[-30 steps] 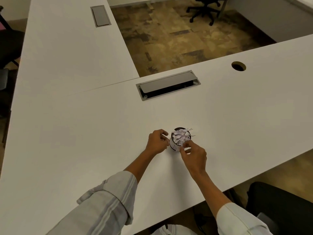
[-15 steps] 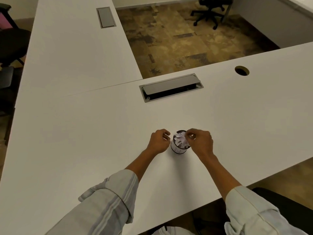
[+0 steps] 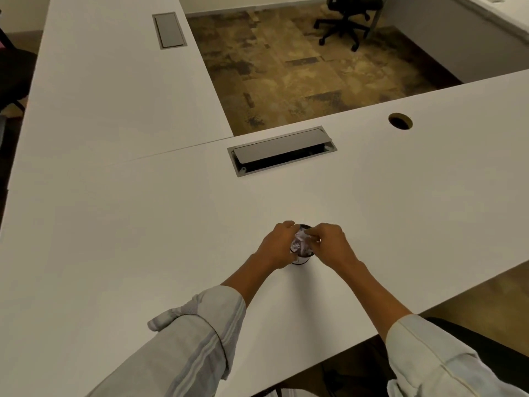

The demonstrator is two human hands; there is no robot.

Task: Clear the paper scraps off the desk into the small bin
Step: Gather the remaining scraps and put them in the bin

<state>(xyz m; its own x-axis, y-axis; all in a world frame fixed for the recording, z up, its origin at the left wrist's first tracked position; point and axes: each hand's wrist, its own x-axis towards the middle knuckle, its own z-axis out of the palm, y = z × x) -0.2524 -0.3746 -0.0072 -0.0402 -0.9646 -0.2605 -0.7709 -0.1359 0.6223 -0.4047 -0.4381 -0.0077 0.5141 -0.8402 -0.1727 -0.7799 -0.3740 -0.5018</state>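
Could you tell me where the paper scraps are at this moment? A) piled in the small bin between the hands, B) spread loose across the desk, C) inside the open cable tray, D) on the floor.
A: the paper scraps heap above the small bin, with the left hand and right hand either side.

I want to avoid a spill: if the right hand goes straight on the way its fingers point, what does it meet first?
Probably the paper scraps heaped in the small bin; the right hand points left, toward the left hand just beyond.
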